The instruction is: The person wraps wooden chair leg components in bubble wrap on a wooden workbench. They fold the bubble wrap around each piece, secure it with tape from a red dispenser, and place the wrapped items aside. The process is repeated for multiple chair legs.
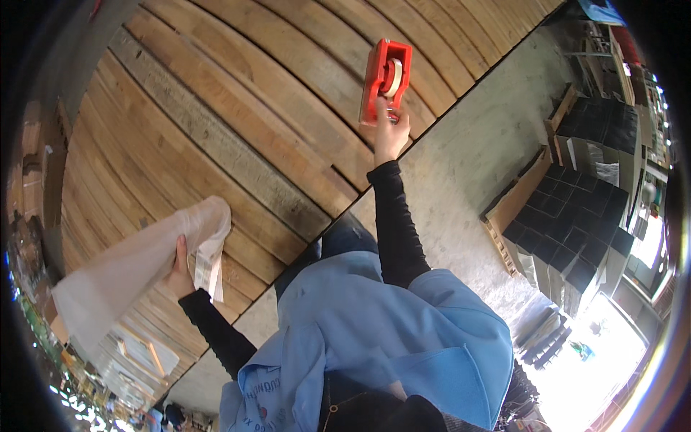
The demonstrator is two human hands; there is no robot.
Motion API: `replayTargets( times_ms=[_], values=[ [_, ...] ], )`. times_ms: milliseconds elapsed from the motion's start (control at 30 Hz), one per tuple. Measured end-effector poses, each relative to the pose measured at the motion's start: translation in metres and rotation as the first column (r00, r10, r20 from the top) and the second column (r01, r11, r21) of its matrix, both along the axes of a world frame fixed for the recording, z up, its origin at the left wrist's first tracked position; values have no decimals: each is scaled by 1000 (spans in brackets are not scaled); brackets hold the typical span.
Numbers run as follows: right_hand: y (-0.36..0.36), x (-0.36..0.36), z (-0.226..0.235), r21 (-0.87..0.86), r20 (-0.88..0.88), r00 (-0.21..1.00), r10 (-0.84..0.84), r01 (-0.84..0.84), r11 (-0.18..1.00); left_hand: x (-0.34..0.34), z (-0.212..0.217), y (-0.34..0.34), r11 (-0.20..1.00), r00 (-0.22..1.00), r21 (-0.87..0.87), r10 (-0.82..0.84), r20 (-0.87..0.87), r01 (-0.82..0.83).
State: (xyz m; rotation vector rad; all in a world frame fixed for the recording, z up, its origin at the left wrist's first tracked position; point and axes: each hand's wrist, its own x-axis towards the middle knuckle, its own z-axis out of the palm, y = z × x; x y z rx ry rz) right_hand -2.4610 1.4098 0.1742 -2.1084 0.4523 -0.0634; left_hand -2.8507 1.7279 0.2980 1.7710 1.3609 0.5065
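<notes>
A red tape dispenser (372, 81) with a pale roll of tape (392, 77) in it is over the far right part of the wooden slatted table. My right hand (391, 138) is closed at its near end, with fingers by the cutting edge; whether a strip of tape is pinched there I cannot tell. At the left, a long translucent white wrapping sheet (137, 266), loosely folded or rolled, slants over the table. My left hand (178, 275) grips it along its near side, the thumb over the sheet and the other fingers mostly hidden. A narrow white flap (209, 272) hangs beside that hand.
The table's wooden slats (237, 93) have dark gaps between them, and its edge runs diagonally in front of me. Across the concrete floor (461, 158), open boxes hold stacked black blocks (568, 209). A flat framed piece (144, 353) lies at the lower left.
</notes>
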Motion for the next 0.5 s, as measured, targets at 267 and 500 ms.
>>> replayTargets(
  times_ms=[267,500],
  values=[
    [-8,-65,10,216,166,983,82,-117,969,6,6,-1,995,999,102,-16,45,11],
    [-37,-76,-127,171,-129,982,-141,162,972,31,17,6,987,991,131,-107,78,96]
  ],
)
